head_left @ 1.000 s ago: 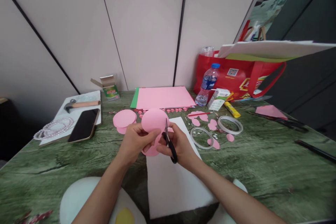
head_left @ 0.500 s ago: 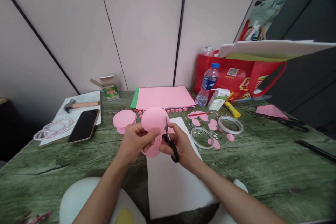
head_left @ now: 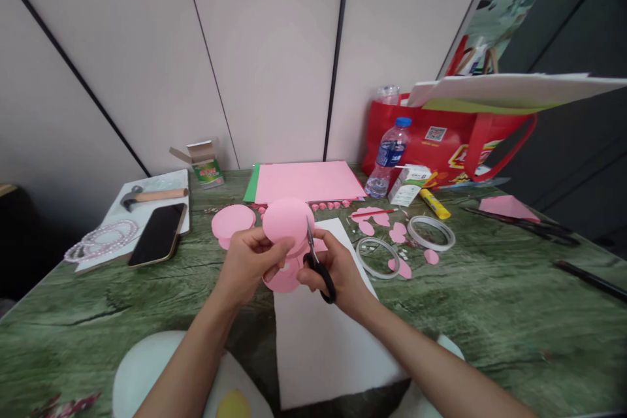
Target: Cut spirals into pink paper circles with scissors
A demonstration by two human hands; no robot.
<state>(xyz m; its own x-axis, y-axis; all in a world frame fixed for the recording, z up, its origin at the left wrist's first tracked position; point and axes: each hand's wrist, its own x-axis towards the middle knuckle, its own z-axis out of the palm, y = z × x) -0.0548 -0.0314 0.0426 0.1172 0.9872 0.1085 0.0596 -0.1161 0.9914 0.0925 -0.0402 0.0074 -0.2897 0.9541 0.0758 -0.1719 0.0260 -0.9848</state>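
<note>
A round piece of pink paper (head_left: 287, 218) is pinched between the thumb and fingers of my left hand (head_left: 255, 261). My right hand (head_left: 337, 271) grips small black-handled scissors (head_left: 321, 271), their blades pointing up at the right edge of the circle. Whether the blades are parted I cannot tell. Beneath my hands, another pink round (head_left: 283, 279) lies partly over a white sheet (head_left: 328, 339). Left of my left hand rests a stack of pink paper circles (head_left: 232, 222).
Behind lie pink sheets (head_left: 308, 181) and a row of small pink pieces. Tape rolls (head_left: 378, 258), pink petal cutouts (head_left: 398, 232), a glue stick (head_left: 435, 204) and a water bottle (head_left: 389, 157) are at right. A phone (head_left: 157, 235) and hammer (head_left: 157, 196) are at left.
The pink circle has shifted slightly left and up, away from the scissors' tips. Both hands keep their grips; the scissors have barely moved.
</note>
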